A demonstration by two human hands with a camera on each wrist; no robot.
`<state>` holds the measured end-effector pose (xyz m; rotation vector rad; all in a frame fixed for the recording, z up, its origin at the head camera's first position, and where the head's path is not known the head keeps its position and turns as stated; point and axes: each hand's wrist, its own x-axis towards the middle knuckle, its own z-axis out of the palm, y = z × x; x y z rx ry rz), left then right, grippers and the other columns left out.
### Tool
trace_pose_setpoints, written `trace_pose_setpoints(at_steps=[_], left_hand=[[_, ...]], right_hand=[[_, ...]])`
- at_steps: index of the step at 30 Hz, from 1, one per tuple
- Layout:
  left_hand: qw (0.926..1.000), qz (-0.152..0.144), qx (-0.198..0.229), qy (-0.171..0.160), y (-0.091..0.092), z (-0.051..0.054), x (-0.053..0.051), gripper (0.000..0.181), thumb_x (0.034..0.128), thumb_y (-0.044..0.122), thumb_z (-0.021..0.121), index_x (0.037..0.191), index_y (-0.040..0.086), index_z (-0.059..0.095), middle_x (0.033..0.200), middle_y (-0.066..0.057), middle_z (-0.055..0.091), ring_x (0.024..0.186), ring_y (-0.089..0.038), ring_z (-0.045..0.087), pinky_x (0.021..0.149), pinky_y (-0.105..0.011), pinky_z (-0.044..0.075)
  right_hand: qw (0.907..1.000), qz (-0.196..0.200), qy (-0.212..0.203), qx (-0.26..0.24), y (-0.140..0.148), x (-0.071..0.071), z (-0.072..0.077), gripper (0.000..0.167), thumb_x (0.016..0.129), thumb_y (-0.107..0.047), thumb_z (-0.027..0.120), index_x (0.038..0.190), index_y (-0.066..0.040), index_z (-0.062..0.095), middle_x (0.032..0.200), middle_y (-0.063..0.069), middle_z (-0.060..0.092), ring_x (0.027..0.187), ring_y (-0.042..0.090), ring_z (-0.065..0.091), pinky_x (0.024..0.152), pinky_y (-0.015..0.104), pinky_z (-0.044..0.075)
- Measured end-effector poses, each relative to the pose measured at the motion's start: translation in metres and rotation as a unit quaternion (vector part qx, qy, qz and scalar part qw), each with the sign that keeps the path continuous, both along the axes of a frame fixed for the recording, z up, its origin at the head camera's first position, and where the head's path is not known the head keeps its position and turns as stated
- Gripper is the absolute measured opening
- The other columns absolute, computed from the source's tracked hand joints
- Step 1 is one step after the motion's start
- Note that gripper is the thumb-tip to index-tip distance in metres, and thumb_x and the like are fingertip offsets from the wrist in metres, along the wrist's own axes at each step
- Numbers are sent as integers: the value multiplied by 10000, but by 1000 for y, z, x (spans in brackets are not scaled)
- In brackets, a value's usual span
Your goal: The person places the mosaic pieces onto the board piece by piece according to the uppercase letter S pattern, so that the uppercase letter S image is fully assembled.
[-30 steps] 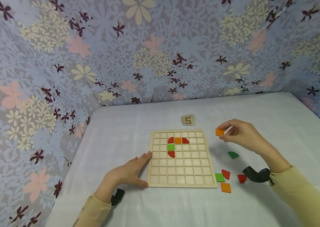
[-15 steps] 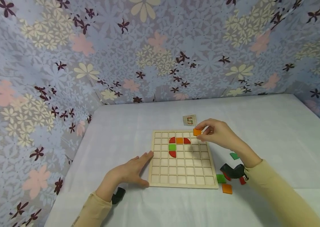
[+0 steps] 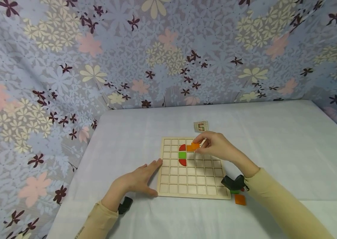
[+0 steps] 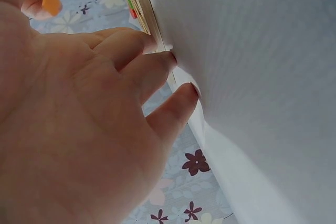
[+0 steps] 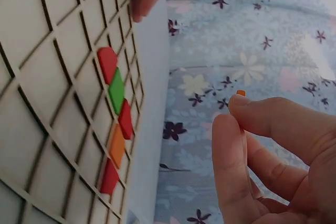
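Note:
Thumb and finger of my right hand [image 3: 216, 145] pinch an orange square tile [image 3: 195, 146] above the upper part of a wooden grid board [image 3: 178, 190]. In the board's cells sit a red quarter-round tile [image 3: 182, 147], a green square tile [image 3: 182, 155], a lower red quarter-round tile [image 3: 182, 162] and an orange square tile [image 3: 189, 148]. Another red quarter-round tile [image 5: 109, 177] shows in the right wrist view; the held tile hides it from the head view. With fingers spread, my left hand [image 3: 135, 179] touches the board's left edge.
A small card [image 3: 201, 126] with a grid and an S-shaped pattern lies behind the board. To the board's right lie a loose orange square tile [image 3: 240, 199] and a partly hidden green tile [image 3: 235, 191]. A floral cloth [image 3: 156, 59] rises behind the white table [image 3: 138, 124].
My right hand has carried the orange tile leftward from beyond the board's right side to over its upper cells. My left hand stays at the board's left edge.

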<state>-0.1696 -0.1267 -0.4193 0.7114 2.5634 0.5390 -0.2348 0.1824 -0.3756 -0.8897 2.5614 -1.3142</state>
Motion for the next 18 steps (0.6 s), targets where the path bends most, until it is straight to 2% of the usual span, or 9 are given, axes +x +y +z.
trace_pose_setpoints(at_steps=[7,14,18], left_hand=[[10000,-19,-16,-36,-3,2,4,1065,734,327,805,1518,65,134,1553,-117,167,1407,-240,180,1135,-409,173],[10000,-92,15,-14,-8,3,8,1064,736,333,804,1519,70,133,1550,-126,170,1405,-248,183,1134,-413,177],[9999,-121,23,-12,-10,3,11,1067,734,331,806,1520,73,132,1550,-127,171,1404,-250,186,1132,-417,183]], right_hand=[[9990,246,-307,228,-14,6,-15,287,810,-94,734,1073,-9,655,1042,98,623,766,163,606,689,301,536],[9953,197,-218,918,-26,9,-32,252,771,-111,747,1000,-41,669,911,-1,641,727,124,554,678,280,500],[9939,193,-277,1054,-30,14,-36,248,754,-97,764,967,-22,661,888,13,634,732,130,553,670,279,497]])
